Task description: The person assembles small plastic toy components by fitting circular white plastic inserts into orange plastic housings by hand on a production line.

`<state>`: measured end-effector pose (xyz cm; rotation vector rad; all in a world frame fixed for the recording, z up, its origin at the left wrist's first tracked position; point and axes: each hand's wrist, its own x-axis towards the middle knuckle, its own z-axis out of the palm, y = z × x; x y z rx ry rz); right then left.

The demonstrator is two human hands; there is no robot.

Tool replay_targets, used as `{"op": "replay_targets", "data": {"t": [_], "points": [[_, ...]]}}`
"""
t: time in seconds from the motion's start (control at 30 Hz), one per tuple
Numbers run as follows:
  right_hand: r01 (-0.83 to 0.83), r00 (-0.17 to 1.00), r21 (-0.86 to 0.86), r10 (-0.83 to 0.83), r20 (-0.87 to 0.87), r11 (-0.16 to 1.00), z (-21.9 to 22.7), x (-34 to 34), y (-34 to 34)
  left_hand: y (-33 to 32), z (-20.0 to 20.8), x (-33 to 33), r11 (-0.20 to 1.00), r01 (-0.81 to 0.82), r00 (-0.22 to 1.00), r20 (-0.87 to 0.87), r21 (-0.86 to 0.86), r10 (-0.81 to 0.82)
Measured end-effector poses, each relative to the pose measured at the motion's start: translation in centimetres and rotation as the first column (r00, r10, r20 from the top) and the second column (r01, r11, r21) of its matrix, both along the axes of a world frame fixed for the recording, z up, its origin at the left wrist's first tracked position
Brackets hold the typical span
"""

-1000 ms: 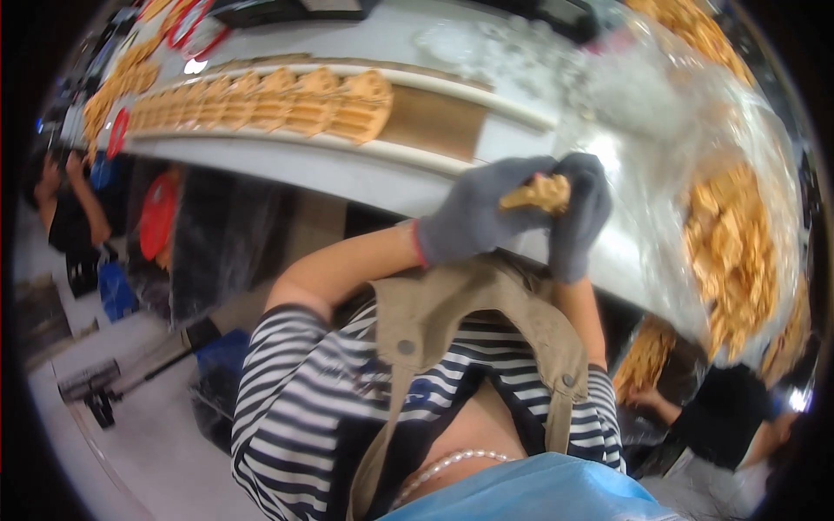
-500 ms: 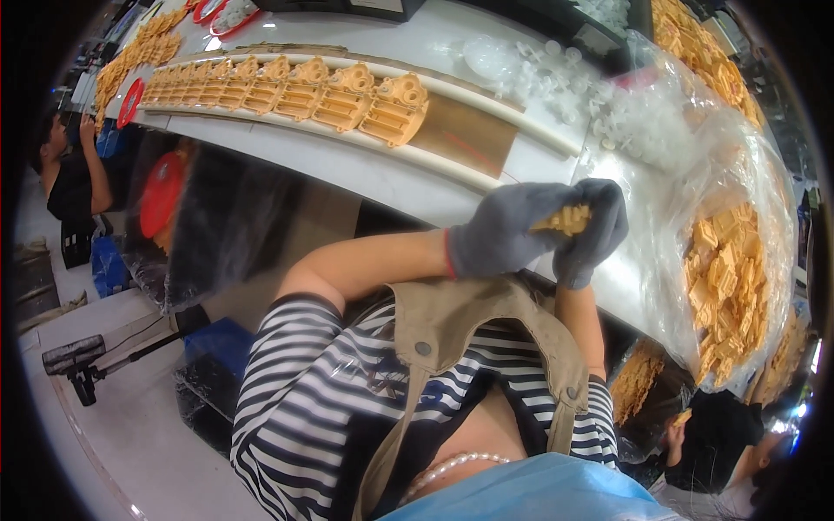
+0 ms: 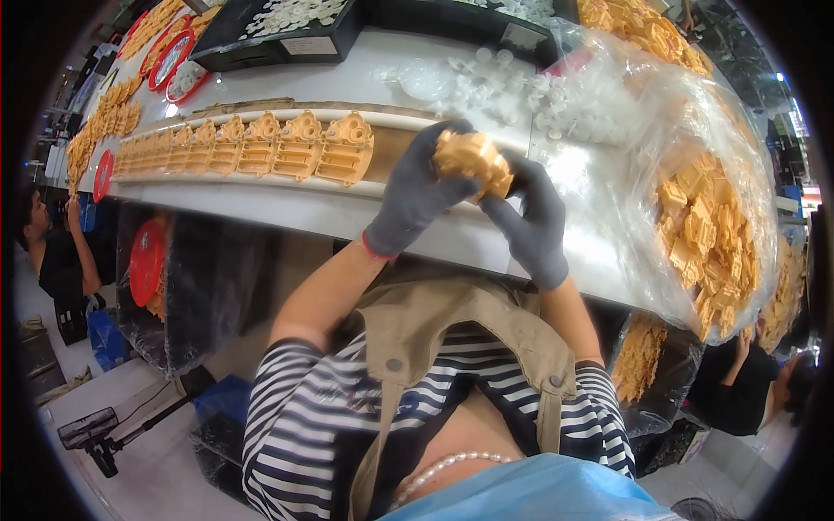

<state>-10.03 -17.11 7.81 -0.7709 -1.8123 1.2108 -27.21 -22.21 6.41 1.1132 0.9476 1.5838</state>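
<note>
Both my hands wear grey gloves and are raised over the near edge of the table. Between them is an orange-yellow moulded plastic part (image 3: 473,162), tilted, with a rounded, ridged side showing. My left hand (image 3: 419,187) closes on its left side, thumb along the lower edge. From the right, my right hand (image 3: 532,217) grips the same part; some of its fingers are hidden behind it. Just left of my hands, a row of matching plastic parts (image 3: 300,143) lies along a brown strip (image 3: 391,156) between white rails.
Clear plastic bags hold a heap of orange parts (image 3: 708,234) on the right. Small translucent pieces (image 3: 556,100) are scattered at the back. Black trays (image 3: 287,48) stand beyond the row, red baskets (image 3: 171,59) at far left. Co-workers sit left and at lower right.
My hands have moved left and away from my body, toward the row's end. The plastic part, mostly covered by my gloves before, now shows plainly between them.
</note>
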Motion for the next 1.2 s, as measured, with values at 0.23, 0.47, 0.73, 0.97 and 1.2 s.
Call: {"op": "replay_targets", "data": {"t": [0.23,0.47,0.73,0.97,1.2], "points": [[0.020,0.996,0.345,-0.048,0.073,0.938,0.4,1.2,1.0,0.3,1.6,0.6,0.996,-0.019,1.000,-0.011,0.083,0.020],[0.036,0.996,0.333,-0.061,0.064,0.942,0.5,2.3,1.5,0.9,1.4,1.1,1.000,0.011,1.000,-0.009,0.000,-0.011],[-0.101,0.985,0.004,0.100,0.143,0.995,1.5,3.0,4.6,3.2,2.5,1.4,0.999,0.009,0.966,0.259,0.049,-0.021],[-0.199,0.962,-0.356,0.114,-0.246,0.913,5.8,2.3,11.4,6.0,5.4,2.0,0.979,-0.078,0.985,0.169,0.188,0.046],[-0.050,0.914,-0.111,0.001,-0.406,0.993,4.3,3.6,35.0,1.7,1.3,-3.2,0.960,-0.277,0.961,0.002,0.049,0.278]]}}
